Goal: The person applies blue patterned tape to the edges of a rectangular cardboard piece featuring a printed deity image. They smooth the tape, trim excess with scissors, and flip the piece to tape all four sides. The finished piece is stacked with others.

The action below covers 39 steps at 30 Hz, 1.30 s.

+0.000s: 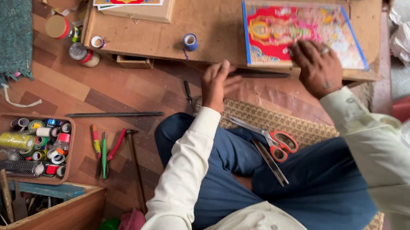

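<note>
Left hand (218,84) grip pressed on long dark flat metal bar (261,74), axis along low wooden counter's (212,12) front edge; right hand (318,66) flat, fingers spread, on blue-bordered colourful print (300,32).

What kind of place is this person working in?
Probably a small craft or picture-framing workshop, worked from the floor. A colourful blue-edged print lies on a low wooden board, a tray of thread and tape rolls sits beside it, and red-handled scissors rest on the lap.
</note>
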Tool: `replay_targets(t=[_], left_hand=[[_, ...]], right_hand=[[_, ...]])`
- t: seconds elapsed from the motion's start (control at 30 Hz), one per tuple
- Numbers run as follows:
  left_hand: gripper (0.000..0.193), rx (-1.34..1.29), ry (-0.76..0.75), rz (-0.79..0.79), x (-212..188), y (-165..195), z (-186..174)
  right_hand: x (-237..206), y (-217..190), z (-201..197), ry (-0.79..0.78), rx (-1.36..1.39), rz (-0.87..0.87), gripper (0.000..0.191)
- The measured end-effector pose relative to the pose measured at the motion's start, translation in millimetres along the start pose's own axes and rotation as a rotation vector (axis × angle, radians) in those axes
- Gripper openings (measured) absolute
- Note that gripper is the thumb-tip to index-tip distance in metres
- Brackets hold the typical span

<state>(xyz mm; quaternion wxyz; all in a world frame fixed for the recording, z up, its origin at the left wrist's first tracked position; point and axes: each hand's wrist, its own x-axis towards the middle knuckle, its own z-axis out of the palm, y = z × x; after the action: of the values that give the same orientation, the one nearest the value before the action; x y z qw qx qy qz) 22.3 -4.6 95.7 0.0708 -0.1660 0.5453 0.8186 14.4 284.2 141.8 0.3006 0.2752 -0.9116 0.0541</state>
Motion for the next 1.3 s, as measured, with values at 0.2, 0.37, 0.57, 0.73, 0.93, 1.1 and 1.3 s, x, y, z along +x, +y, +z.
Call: replay_targets(t=[0.2,0.37,0.57,0.73,0.93,1.1,1.3], left_hand=[[0.053,1.082,0.521,0.680,69,16,-46],[0.036,1.096,0.501,0.724,111,15,-57],[0.028,0.854,0.263,0.869,103,-10,-41],[0.025,0.176,-0.382,0.166,32,-63,-11],[0.024,0.196,-0.646,0.030,-21,-90,4],[0.027,0.267,-0.647,-0.004,-28,-84,8],[0.025,0.301,-0.617,0.008,-29,-81,11]], right_hand=[[-30,-17,67,-0.218,0.170,0.014,0.064],[-25,-8,77,-0.393,0.321,0.113,0.078],[-17,-10,63,-0.341,0.303,0.134,0.085],[-39,-44,29,-0.287,0.659,0.529,0.067],[-85,-79,1,-0.231,1.544,1.130,0.051],[-88,-87,5,-0.220,1.513,1.133,0.037],[-92,-91,12,-0.103,1.501,1.137,0.024]])
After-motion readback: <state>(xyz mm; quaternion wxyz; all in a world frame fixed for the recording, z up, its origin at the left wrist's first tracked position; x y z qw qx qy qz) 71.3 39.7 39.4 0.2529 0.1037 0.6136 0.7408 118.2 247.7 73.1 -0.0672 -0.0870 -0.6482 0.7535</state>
